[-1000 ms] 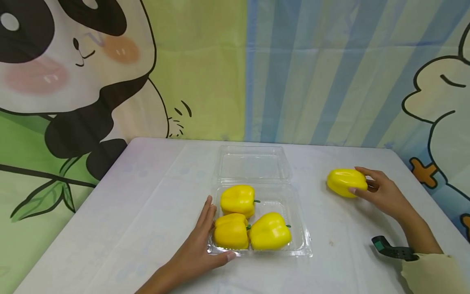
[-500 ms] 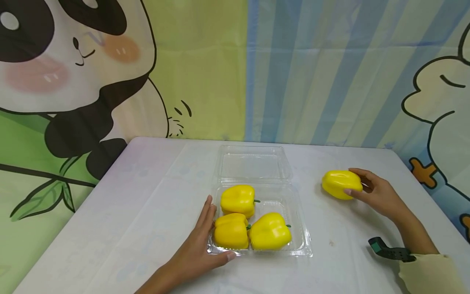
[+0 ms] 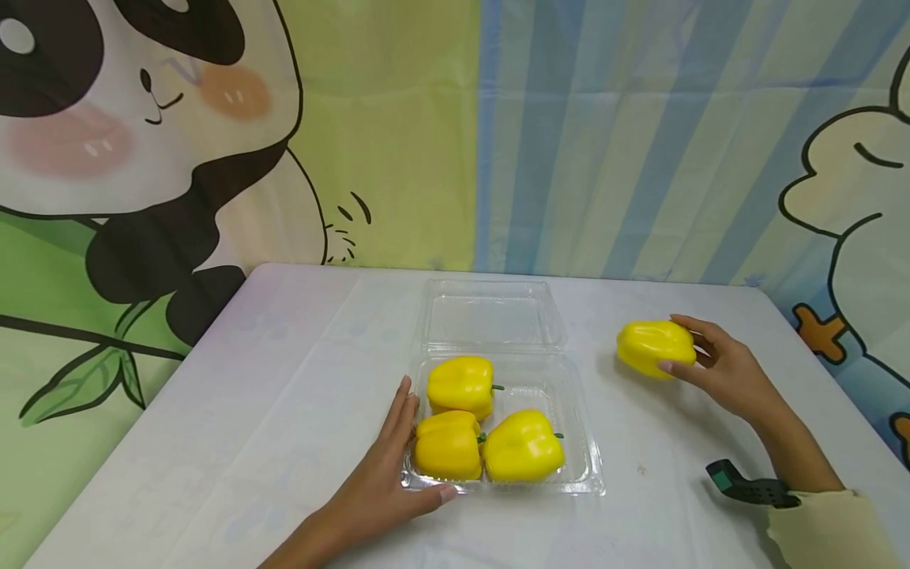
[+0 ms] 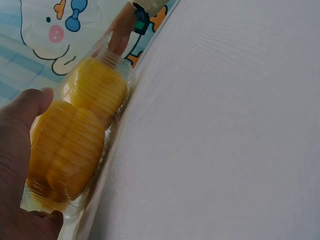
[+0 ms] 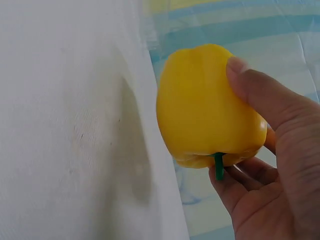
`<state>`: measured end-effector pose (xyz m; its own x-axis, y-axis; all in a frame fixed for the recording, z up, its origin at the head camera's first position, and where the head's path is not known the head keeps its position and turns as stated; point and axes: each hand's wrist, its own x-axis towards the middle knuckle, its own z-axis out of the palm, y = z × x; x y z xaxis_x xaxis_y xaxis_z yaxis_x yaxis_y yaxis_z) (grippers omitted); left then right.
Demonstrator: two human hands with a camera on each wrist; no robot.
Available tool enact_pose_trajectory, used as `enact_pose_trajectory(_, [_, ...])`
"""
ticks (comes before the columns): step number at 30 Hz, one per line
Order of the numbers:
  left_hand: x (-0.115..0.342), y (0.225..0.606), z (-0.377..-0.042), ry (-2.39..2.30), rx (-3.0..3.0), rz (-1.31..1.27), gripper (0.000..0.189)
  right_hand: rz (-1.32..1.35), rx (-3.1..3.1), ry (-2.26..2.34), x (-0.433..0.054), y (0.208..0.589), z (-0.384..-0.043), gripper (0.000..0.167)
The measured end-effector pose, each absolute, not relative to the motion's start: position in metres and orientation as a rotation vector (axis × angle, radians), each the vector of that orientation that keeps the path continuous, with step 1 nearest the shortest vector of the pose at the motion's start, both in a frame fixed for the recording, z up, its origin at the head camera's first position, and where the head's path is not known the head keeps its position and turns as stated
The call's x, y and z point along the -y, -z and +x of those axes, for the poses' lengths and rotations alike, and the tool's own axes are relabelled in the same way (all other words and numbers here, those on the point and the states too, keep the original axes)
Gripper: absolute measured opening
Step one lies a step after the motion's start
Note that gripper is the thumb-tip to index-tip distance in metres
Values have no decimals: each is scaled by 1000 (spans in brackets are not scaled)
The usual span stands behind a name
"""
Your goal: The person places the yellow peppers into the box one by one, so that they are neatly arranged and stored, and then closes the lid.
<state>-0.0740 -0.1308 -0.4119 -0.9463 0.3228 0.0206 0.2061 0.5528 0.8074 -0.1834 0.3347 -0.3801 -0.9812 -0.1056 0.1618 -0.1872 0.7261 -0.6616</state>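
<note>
My right hand (image 3: 728, 371) pinches a yellow bell pepper (image 3: 654, 348) between thumb and fingers, right of the container. In the right wrist view, the bell pepper (image 5: 207, 105) is off the table, its green stem pointing toward the palm side. A clear plastic clamshell container (image 3: 583, 442) lies with its lid folded back at the middle of the table. Three more yellow bell peppers sit in it: one at the back left (image 3: 460, 386), one at the front left (image 3: 448, 446), one at the front right (image 3: 524, 446). With fingers straight, my left hand (image 3: 380, 478) rests against the container's front left corner.
The clear lid (image 3: 490, 316) lies flat behind the container. A white cloth covers the table (image 3: 298, 379), and a printed curtain (image 3: 398, 142) hangs behind its far edge. A dark band (image 3: 750, 484) sits on the right wrist.
My right hand has moved a little left with the bell pepper, which is now slightly higher in view. The left hand and the container have stayed in place.
</note>
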Motion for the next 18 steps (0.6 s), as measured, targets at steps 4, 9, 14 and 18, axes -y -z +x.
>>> enact_pose_trajectory(4, [131, 412, -75, -1371, -2639, 457, 123, 294, 2758, -1091, -328, 377, -182, 79])
enact_pose_trajectory(9, [131, 412, -75, -1371, -2643, 455, 123, 360, 2722, -1081, -321, 374, -180, 73])
enact_pose_trajectory(14, [131, 412, -74, -1374, -2641, 466, 123, 391, 2715, -1087, -315, 371, -179, 71])
enact_pose_trajectory(18, [131, 412, -74, -1375, -2640, 475, 123, 403, 2706, -1086, -309, 368, -176, 71])
